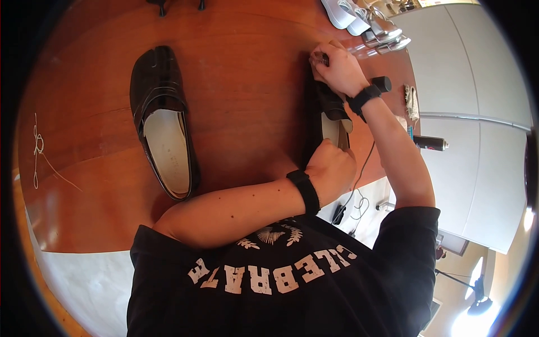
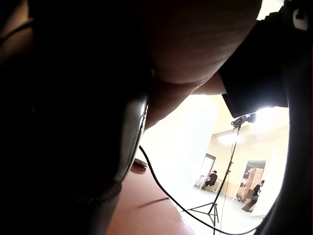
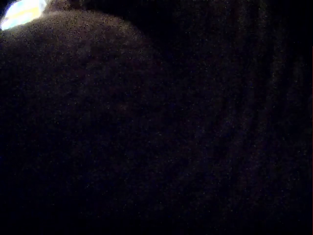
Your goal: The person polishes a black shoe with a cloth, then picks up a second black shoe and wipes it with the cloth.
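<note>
A black loafer (image 1: 335, 124) lies at the table's right side in the head view. My left hand (image 1: 332, 167) grips its heel end, fingers curled at the opening. My right hand (image 1: 341, 68) is at the toe end, its curled fingers round a small dark item (image 1: 322, 58) whose kind I cannot tell. The other black loafer (image 1: 160, 84) stands apart on the left, toe pointing away. Dark, glossy shoe surface (image 2: 132, 142) fills much of the left wrist view, beside skin. The right wrist view is almost wholly dark.
On the wooden table (image 1: 241, 84) are white shoes (image 1: 343, 16), metallic shoes (image 1: 384, 35) and a knotted string (image 1: 38, 146). A black cylinder (image 1: 382, 84), a bristled item (image 1: 411, 102), a spray can (image 1: 431, 143) and a cable (image 1: 366, 163) are at the right.
</note>
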Tool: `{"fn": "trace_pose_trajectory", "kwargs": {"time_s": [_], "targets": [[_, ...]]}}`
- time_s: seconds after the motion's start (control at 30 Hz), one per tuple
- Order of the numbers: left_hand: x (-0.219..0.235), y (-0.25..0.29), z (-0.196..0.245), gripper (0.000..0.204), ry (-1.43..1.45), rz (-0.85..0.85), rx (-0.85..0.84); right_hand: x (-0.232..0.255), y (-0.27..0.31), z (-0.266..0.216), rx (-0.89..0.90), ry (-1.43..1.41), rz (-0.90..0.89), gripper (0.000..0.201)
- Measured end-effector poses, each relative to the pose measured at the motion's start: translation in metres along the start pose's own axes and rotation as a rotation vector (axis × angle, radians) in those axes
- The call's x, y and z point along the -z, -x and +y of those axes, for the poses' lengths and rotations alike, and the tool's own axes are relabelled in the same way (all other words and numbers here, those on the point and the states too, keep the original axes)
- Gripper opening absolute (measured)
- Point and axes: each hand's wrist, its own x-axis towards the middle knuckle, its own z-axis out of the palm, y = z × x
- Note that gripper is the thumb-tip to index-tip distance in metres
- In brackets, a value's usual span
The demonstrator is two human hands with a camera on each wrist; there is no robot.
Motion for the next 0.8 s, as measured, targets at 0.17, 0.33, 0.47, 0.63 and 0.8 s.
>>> {"fn": "trace_pose_trajectory", "kwargs": {"time_s": [0.17,0.33,0.47,0.63,0.8], "targets": [[-0.005,0.0,0.001,0.02,-0.012,0.005,0.016,0.008,0.015,-0.004,0.076,-0.066,-0.06,0.021],[0.005,0.0,0.0,0.019,0.007,-0.009,0.01,-0.004,-0.004,0.004,-0.097,-0.005,0.033,0.02],[0.0,0.002,-0.001,0.018,0.013,0.04,0.003,-0.009,-0.011,0.006,-0.061,-0.006,0.08,0.019],[-0.003,0.0,0.0,0.017,0.022,0.033,0.019,0.006,0.02,-0.007,0.013,-0.086,0.033,0.017],[-0.006,0.0,0.0,0.017,0.004,0.064,0.005,0.009,0.032,-0.005,0.114,-0.189,0.024,0.018]]}}
